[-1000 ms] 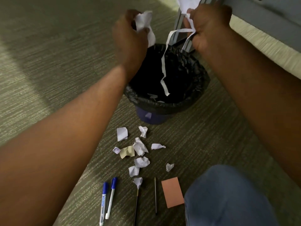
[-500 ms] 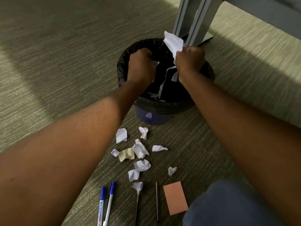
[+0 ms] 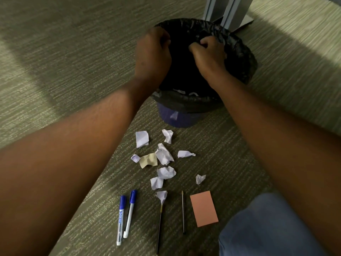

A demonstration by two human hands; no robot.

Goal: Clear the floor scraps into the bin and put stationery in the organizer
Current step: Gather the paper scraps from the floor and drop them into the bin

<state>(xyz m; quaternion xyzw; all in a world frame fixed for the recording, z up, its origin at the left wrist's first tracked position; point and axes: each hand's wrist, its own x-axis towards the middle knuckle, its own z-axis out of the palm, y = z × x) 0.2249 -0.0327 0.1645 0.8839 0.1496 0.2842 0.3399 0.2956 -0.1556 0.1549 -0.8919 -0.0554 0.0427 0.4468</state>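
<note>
A bin (image 3: 239, 52) lined with a black bag stands on the carpet, with white paper (image 3: 184, 92) lying inside it. Both my hands hang over its opening. My left hand (image 3: 153, 52) has its fingers curled down into the bin, and I see no paper in it. My right hand (image 3: 208, 54) has loosely bent, spread fingers and holds nothing. Several crumpled paper scraps (image 3: 164, 156) lie on the floor in front of the bin. Nearer me lie two blue-capped pens (image 3: 125, 217), two thin dark pens (image 3: 182, 211) and a pink notepad (image 3: 203, 208).
A grey metal furniture leg (image 3: 228, 10) stands right behind the bin. My knee in blue jeans (image 3: 267, 228) is at the bottom right, close to the notepad. Green-grey carpet (image 3: 64, 71) covers the floor. No organizer is in view.
Both hands came down from above the bin to its opening. The white paper and the long strip they held are gone from my hands.
</note>
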